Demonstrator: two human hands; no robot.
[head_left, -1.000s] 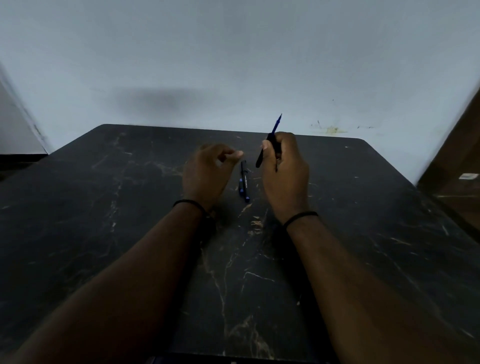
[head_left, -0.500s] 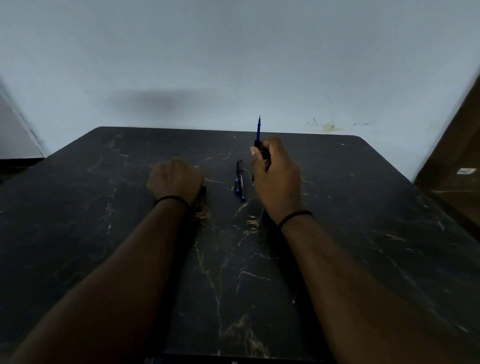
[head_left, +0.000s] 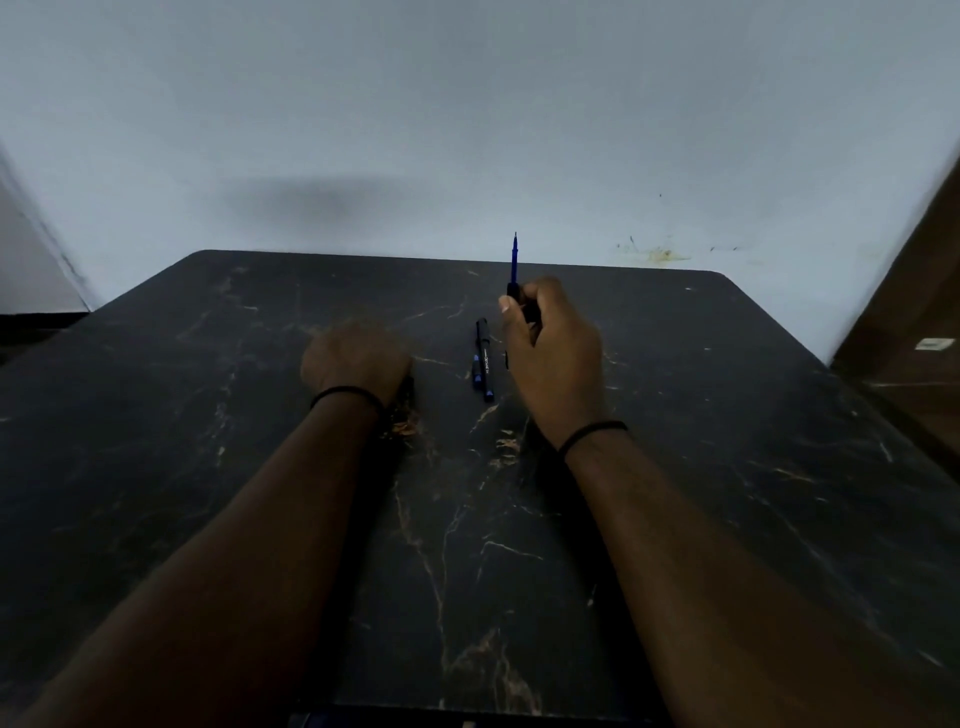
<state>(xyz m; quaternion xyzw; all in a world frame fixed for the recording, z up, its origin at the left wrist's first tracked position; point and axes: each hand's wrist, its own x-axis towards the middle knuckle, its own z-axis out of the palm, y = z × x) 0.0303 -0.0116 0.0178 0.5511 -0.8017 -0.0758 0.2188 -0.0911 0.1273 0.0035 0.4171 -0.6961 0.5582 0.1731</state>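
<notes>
Right hand (head_left: 553, 358): we see it gripping blue pen (head_left: 514, 265) upright.
Left hand (head_left: 356, 358): curled on surface (head_left: 208, 467); contents we cannot tell.
Black pen (head_left: 484, 361): between them.

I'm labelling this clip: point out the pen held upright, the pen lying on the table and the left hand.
upright pen (head_left: 514, 265): head view, blue shaft.
lying pen (head_left: 484, 358): head view, mid-barrel.
left hand (head_left: 356, 359): head view, back of hand.
</notes>
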